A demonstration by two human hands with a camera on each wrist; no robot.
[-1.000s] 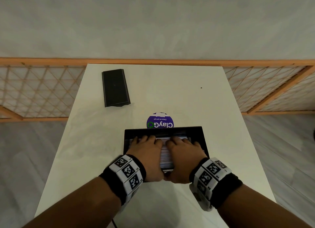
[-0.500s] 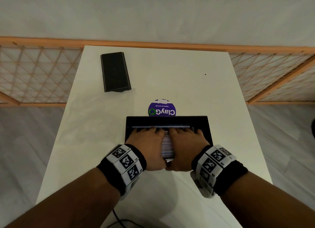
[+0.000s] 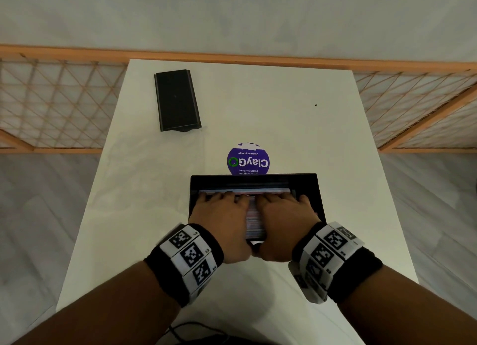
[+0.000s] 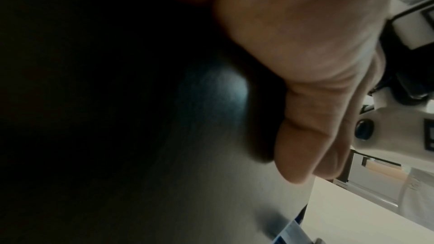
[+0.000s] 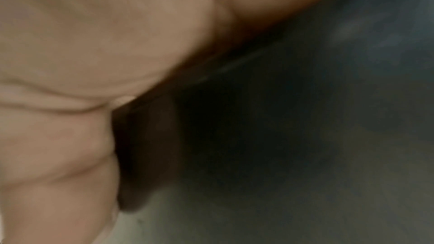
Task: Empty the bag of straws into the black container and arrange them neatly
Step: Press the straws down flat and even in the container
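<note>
The black container (image 3: 307,180) sits on the white table near its front, filled with a flat layer of wrapped straws (image 3: 254,217) lying left to right. Both hands lie palm down on the straws, side by side. My left hand (image 3: 222,213) covers the left half and my right hand (image 3: 284,213) the right half, fingers stretched toward the far wall and thumbs meeting at the near rim. In the wrist views only my left hand (image 4: 305,62) and my right hand (image 5: 82,62) show as blurred palms against dark. No bag is in sight.
A black lid-like tray (image 3: 176,99) lies at the table's far left. A round purple ClayGo sticker (image 3: 247,160) sits just behind the container. The white table (image 3: 284,99) is narrow, with an orange lattice railing (image 3: 51,102) on both sides.
Both hands have slid a little farther toward the container's far wall over the straws, fingers spreading wider. The head view has shifted slightly.
</note>
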